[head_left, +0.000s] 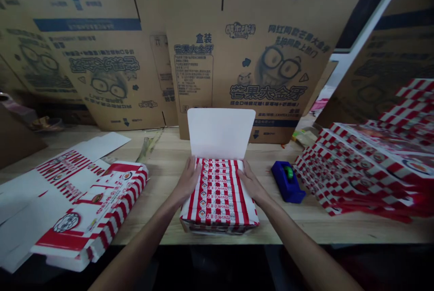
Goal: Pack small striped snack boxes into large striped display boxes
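A carton point(221, 133) with its white lid flap raised stands in front of me near the table's front edge. Inside sits a row of red-and-white striped packs point(217, 191), packed side by side. My left hand point(188, 178) holds the carton's left side, thumb near the top edge. Against the opposite side lies my right hand point(251, 182), its fingers along the wall by the far corner. Both hands grip the carton between them; their fingertips are partly hidden. A blue tape dispenser point(288, 182) with a green core is to the right of my right hand.
On the left lies a pile of flat striped carton blanks point(101, 205), hanging past the table's front edge. Stacked striped packs point(359, 169) fill the right side. Large brown cardboard boxes point(244, 64) form a wall at the back of the wooden table point(159, 218).
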`<state>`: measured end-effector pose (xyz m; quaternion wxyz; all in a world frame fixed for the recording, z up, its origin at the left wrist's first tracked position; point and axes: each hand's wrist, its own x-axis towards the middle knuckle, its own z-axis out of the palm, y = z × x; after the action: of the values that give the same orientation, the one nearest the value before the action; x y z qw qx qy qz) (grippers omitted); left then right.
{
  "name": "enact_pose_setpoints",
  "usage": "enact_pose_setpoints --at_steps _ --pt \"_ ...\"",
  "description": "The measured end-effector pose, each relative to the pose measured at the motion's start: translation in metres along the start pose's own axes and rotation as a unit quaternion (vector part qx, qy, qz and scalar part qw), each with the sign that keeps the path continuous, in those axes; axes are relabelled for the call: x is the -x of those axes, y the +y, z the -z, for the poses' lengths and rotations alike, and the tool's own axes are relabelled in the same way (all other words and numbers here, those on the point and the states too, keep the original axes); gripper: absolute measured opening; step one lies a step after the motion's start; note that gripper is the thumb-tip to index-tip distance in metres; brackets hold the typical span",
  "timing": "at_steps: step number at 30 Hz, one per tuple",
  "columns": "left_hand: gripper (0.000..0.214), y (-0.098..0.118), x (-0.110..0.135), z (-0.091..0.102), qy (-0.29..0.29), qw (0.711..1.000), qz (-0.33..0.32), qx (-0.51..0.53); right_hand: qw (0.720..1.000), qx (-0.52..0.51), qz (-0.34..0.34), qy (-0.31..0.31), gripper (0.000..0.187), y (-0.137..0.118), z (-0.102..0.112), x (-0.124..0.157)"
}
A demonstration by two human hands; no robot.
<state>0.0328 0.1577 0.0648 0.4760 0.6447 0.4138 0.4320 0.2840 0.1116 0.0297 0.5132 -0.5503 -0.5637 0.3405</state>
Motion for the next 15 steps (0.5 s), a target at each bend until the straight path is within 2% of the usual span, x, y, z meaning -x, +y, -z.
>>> enact_pose_setpoints --at_steps 4,7,10,13,15 --pt "0.045 -0.006 -0.002 0.004 0.019 1.000 0.012 -0.020 0.993 -0.081 -0.068 0.044 0.043 -0.007 -0.001 -0.004" --pt "0.048 -0.015 -0.002 0.009 0.030 0.996 0.051 0.061 0.978 -0.189 -0.076 0.049 0.037 -0.013 -0.002 -0.009" --pt "0.070 -0.025 -0.005 0.014 0.028 0.985 0.076 0.153 0.970 -0.233 -0.051 0.037 0.043 -0.019 -0.001 -0.015" --pt "0.092 -0.030 -0.011 0.018 0.036 0.983 0.029 0.177 0.966 -0.250 -0.066 0.031 0.037 -0.021 0.001 -0.020" --pt "0.083 -0.032 -0.015 0.022 0.016 0.987 -0.003 0.163 0.965 -0.246 -0.082 0.038 0.025 -0.019 0.005 -0.023"
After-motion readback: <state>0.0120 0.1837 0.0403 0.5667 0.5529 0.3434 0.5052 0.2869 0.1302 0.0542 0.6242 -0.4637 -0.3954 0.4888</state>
